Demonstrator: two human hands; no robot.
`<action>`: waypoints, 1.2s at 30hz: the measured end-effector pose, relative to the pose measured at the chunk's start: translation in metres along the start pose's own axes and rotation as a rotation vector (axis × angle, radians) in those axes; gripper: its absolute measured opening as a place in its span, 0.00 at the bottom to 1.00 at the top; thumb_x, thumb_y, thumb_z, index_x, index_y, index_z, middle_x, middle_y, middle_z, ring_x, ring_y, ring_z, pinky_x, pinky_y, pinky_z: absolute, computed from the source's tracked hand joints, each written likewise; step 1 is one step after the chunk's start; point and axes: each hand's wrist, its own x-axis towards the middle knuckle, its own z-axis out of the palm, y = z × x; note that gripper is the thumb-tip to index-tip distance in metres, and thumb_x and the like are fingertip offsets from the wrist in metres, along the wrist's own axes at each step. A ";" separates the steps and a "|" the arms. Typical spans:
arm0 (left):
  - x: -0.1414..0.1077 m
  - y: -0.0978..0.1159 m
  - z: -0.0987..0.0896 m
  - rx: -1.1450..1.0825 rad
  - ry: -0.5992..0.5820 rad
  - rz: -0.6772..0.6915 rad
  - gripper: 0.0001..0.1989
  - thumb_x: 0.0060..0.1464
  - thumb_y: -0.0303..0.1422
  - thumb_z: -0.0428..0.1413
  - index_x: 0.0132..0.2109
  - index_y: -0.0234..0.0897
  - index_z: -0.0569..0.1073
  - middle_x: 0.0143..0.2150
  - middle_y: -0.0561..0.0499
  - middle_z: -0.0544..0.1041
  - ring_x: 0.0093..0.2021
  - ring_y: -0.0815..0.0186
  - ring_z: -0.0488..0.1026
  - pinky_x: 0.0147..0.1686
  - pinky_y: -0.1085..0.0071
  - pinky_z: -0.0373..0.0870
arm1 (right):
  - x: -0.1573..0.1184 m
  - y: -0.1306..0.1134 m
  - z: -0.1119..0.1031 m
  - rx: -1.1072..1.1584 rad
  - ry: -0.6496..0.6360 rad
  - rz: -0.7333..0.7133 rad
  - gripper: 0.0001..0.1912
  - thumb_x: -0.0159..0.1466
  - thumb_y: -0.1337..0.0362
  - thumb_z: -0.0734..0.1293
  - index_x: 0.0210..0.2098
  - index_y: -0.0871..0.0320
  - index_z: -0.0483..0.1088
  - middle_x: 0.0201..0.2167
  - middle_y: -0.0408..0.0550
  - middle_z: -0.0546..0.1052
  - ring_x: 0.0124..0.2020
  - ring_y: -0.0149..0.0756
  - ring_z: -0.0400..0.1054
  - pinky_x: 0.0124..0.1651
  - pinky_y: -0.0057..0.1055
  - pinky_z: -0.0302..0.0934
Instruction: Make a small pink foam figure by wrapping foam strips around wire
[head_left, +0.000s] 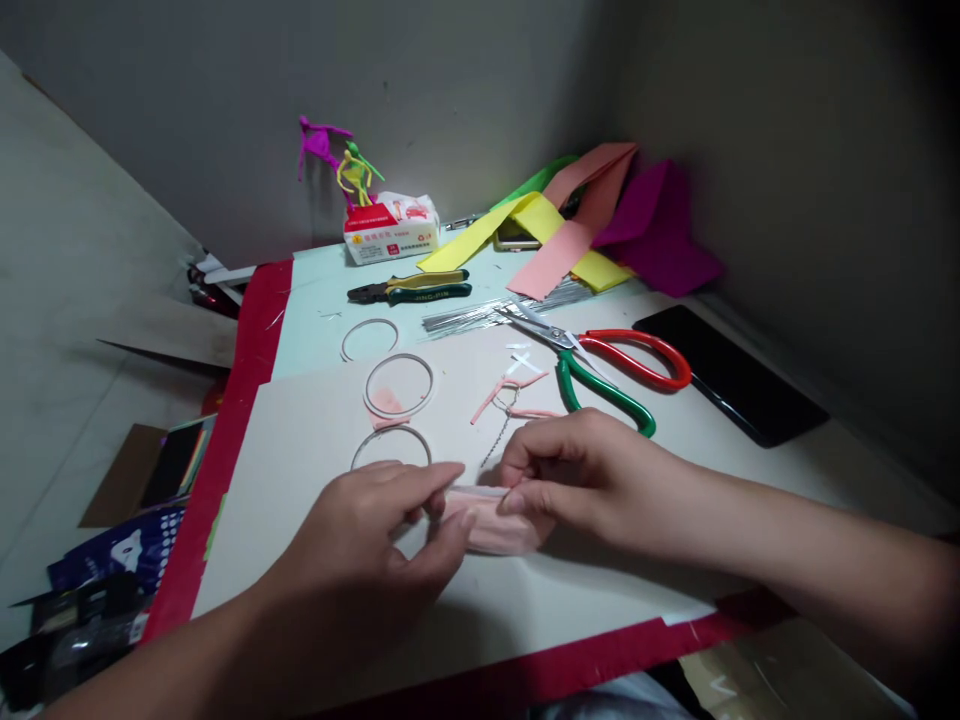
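Note:
A strip of pink crepe paper [501, 530] is stretched between my two hands near the front of the table. My left hand [375, 530] pinches its left end between thumb and fingers. At the right end, my right hand [559, 485] grips the upper edge with its thumb on top. Just beyond lies a small stick figure [508, 395] of twisted wire, its arms wrapped in pink. Scissors [566, 340] with one red and one green handle rest close behind my right hand. Three rings [400, 385] lie in a row beyond my left hand.
Pliers [409, 288] and a bundle of thin wires [472, 318] lie farther back. A tissue pack [391, 230] stands at the back left with coloured wire figures [352, 172] on it. Folded crepe paper [559, 235] and a black phone [731, 375] occupy the right side.

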 end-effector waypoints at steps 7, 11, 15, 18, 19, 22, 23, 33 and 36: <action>0.011 0.013 -0.009 -0.502 -0.398 -0.304 0.15 0.57 0.32 0.50 0.31 0.35 0.80 0.27 0.51 0.77 0.29 0.67 0.72 0.27 0.74 0.65 | 0.000 0.005 0.010 0.218 -0.147 0.108 0.10 0.62 0.59 0.65 0.29 0.59 0.69 0.23 0.40 0.70 0.25 0.28 0.62 0.28 0.24 0.56; 0.013 0.010 -0.010 -0.753 -0.522 -0.406 0.14 0.59 0.34 0.50 0.40 0.35 0.80 0.35 0.49 0.81 0.37 0.63 0.75 0.36 0.72 0.69 | 0.000 0.005 0.011 0.193 -0.156 0.125 0.11 0.62 0.58 0.65 0.28 0.60 0.69 0.22 0.41 0.70 0.24 0.27 0.60 0.26 0.23 0.54; 0.012 0.006 -0.010 -0.716 -0.541 -0.460 0.15 0.59 0.37 0.50 0.33 0.33 0.77 0.25 0.54 0.72 0.27 0.70 0.65 0.28 0.75 0.61 | -0.001 0.006 0.011 0.154 -0.129 0.116 0.14 0.63 0.55 0.65 0.28 0.59 0.69 0.22 0.40 0.70 0.24 0.28 0.61 0.26 0.24 0.54; 0.013 0.005 -0.012 -0.717 -0.586 -0.510 0.18 0.59 0.39 0.49 0.23 0.35 0.66 0.20 0.58 0.58 0.23 0.72 0.54 0.22 0.76 0.51 | -0.003 0.006 0.012 -0.006 -0.014 -0.013 0.12 0.64 0.57 0.64 0.30 0.58 0.70 0.24 0.42 0.71 0.26 0.30 0.63 0.29 0.26 0.57; 0.014 0.006 -0.013 -0.726 -0.596 -0.513 0.19 0.58 0.39 0.49 0.22 0.36 0.62 0.19 0.59 0.55 0.23 0.73 0.51 0.22 0.75 0.48 | -0.003 0.006 0.013 -0.081 0.068 -0.114 0.09 0.64 0.60 0.65 0.32 0.59 0.71 0.27 0.44 0.73 0.29 0.32 0.64 0.31 0.28 0.58; 0.017 0.008 -0.016 -0.754 -0.620 -0.522 0.18 0.57 0.37 0.49 0.21 0.37 0.57 0.20 0.59 0.52 0.23 0.72 0.49 0.22 0.74 0.46 | -0.004 0.005 0.017 -0.293 0.311 -0.523 0.05 0.63 0.68 0.65 0.37 0.62 0.72 0.36 0.53 0.74 0.36 0.36 0.65 0.40 0.34 0.60; 0.018 0.009 -0.016 -0.772 -0.643 -0.533 0.17 0.56 0.36 0.49 0.21 0.37 0.57 0.20 0.59 0.53 0.23 0.72 0.48 0.22 0.74 0.45 | -0.005 0.005 0.019 -0.346 0.338 -0.633 0.06 0.63 0.69 0.64 0.37 0.63 0.73 0.37 0.54 0.74 0.37 0.37 0.64 0.41 0.36 0.59; 0.016 0.012 -0.013 -0.992 -0.714 -0.627 0.14 0.55 0.36 0.52 0.23 0.35 0.66 0.20 0.58 0.56 0.24 0.72 0.50 0.24 0.74 0.49 | -0.008 0.005 0.027 -0.304 0.251 -0.574 0.09 0.64 0.72 0.61 0.35 0.66 0.74 0.29 0.51 0.75 0.33 0.33 0.67 0.37 0.32 0.59; 0.017 0.017 -0.015 -1.128 -0.776 -0.628 0.11 0.54 0.30 0.51 0.28 0.32 0.75 0.21 0.56 0.63 0.25 0.71 0.56 0.31 0.75 0.58 | -0.007 0.005 0.026 -0.284 0.198 -0.509 0.09 0.64 0.72 0.62 0.35 0.65 0.74 0.28 0.49 0.74 0.32 0.32 0.67 0.36 0.31 0.59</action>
